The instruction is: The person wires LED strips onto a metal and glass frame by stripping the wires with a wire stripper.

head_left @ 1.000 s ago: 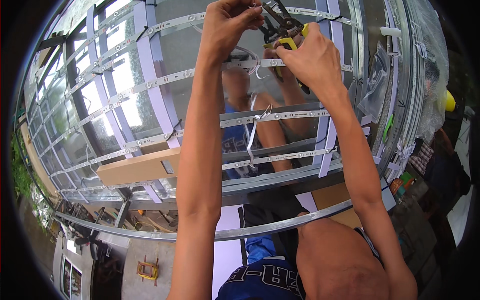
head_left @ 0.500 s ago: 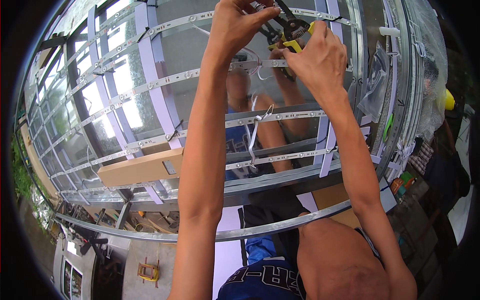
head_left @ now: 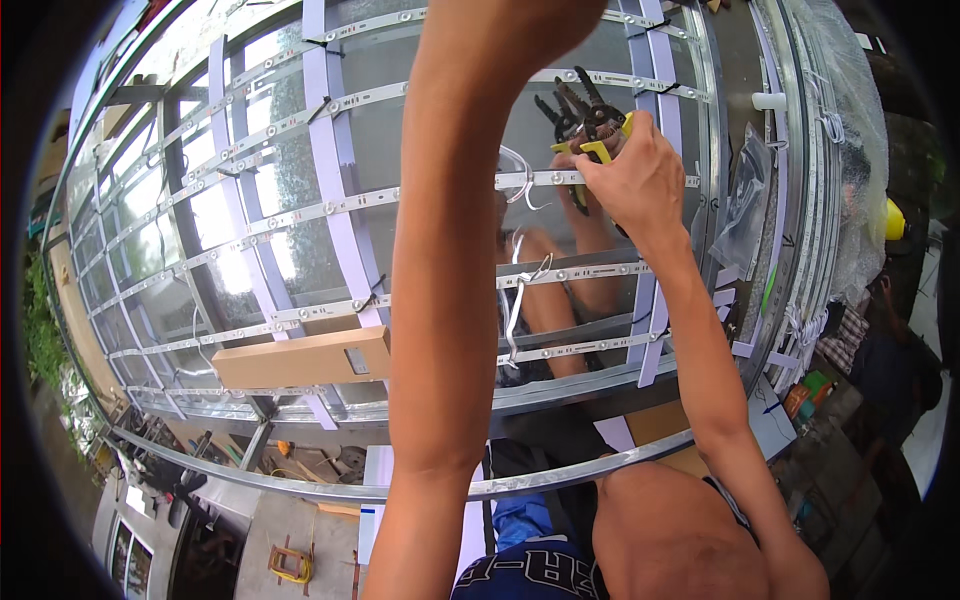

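Note:
My right hand (head_left: 640,185) is shut on a pair of black pliers with yellow grips (head_left: 585,115), jaws pointing up. It rests against a pale light strip (head_left: 400,195) that runs across a large shiny metal panel (head_left: 280,150). My left forearm (head_left: 450,250) rises through the middle of the view and leaves it at the top edge, so that hand is hidden. Loose white wires (head_left: 520,300) hang between the strips just below the pliers. The panel reflects my arms and body.
A long cardboard box (head_left: 300,358) lies on the panel's lower left. A clear plastic bag (head_left: 745,200) hangs at the panel's right frame. Bundled white wires (head_left: 805,325), tools and clutter (head_left: 810,390) sit to the right. A yellow reel (head_left: 290,565) lies on the floor below.
My left hand, seen earlier next to the pliers, has gone out past the top edge. My right hand with the pliers now sits lower in the view.

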Tool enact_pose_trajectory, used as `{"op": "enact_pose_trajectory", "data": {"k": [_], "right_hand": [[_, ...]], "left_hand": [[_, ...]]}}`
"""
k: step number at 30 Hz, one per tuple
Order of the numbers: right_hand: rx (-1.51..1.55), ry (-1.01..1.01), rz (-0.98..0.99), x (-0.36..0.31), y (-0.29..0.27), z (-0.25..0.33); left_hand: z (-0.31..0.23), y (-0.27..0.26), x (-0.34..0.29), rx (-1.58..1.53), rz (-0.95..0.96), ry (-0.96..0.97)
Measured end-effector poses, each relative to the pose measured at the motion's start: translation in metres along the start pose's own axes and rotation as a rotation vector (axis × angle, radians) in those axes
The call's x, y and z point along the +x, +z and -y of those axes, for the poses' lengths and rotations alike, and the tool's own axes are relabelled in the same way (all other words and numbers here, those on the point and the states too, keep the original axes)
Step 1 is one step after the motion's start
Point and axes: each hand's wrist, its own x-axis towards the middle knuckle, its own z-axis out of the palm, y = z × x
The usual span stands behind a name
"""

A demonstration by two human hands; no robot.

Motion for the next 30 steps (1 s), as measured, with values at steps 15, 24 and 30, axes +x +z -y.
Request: {"op": "enact_pose_trajectory", "data": {"k": [15, 24, 30], "right_hand": [[0.108, 0.099, 0.21, 0.012, -0.019, 0.019], [0.154, 0.065, 0.188, 0.014, -0.016, 0.023], [0.13, 0.045, 0.18, 0.013, -0.013, 0.026]], "left_hand": [[0.088, -0.031, -0.038, 0.528, 0.573, -0.39], [0.098, -0.046, -0.039, 0.323, 0.587, -0.418], [0.108, -0.048, -0.039, 0.187, 0.572, -0.538]]}}
